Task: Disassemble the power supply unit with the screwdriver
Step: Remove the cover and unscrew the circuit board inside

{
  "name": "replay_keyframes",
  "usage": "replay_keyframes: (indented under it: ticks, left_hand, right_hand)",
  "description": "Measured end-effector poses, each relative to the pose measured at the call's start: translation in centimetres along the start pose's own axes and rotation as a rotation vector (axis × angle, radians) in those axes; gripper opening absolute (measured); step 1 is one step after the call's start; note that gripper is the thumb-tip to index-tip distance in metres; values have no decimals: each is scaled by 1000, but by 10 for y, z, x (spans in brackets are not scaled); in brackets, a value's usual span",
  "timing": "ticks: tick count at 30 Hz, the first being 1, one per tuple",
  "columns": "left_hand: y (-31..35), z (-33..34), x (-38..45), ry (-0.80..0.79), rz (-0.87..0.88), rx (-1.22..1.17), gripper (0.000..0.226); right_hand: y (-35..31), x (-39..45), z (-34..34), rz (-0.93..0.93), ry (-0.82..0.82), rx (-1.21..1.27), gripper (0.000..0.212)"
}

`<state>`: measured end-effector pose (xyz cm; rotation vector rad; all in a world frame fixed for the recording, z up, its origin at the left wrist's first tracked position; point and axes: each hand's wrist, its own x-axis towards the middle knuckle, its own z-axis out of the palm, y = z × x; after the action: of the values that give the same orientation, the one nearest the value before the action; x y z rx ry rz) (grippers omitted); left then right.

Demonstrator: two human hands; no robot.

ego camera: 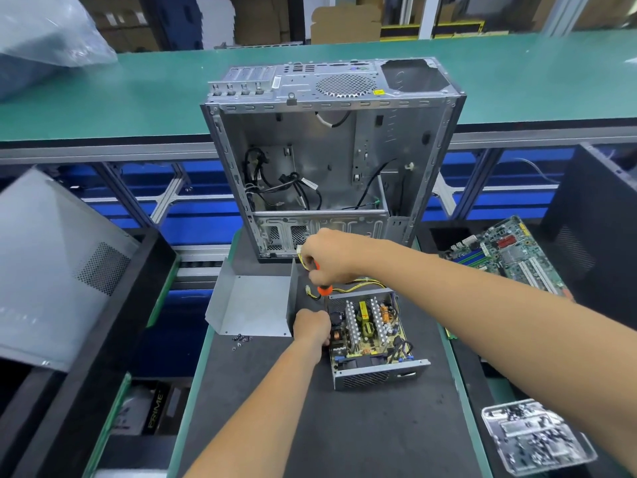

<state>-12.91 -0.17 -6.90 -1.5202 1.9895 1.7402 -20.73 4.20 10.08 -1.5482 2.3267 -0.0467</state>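
Note:
The power supply unit (370, 339) lies open on the dark mat, its circuit board, heat sinks and yellow wires exposed. Its removed grey metal cover (253, 305) lies just to the left. My right hand (329, 257) grips the orange-handled screwdriver (324, 289), which points down at the unit's far left corner. My left hand (312, 326) holds the unit's left edge, fingers curled over the side. The screwdriver's tip is hidden behind my left hand and the unit.
An empty computer case (331, 157) stands open behind the unit. Several loose screws (241, 339) lie near the cover. A motherboard (506, 253) rests at the right, a clear tray of screws (534, 439) at the lower right, a grey case panel (51, 270) at the left.

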Motion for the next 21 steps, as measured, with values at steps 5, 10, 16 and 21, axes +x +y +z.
replay_keyframes:
  ticks: [5,10,16,21]
  left_hand:
    - [-1,3,3,9,-5,-11,23]
    - [-2,5,2,16,-38,-78,15]
    - [-7,0,-1,-26,9,-161,23]
    - [-19,-9,-9,-34,116,-246,21]
  right_hand:
    - [7,-7,-4,-24,-2,114,11]
    - [13,-9,-4,-20,52,180,7]
    - [21,-10,-6,25,55,245,2]
    - [27,-12,-4,70,94,307,4]
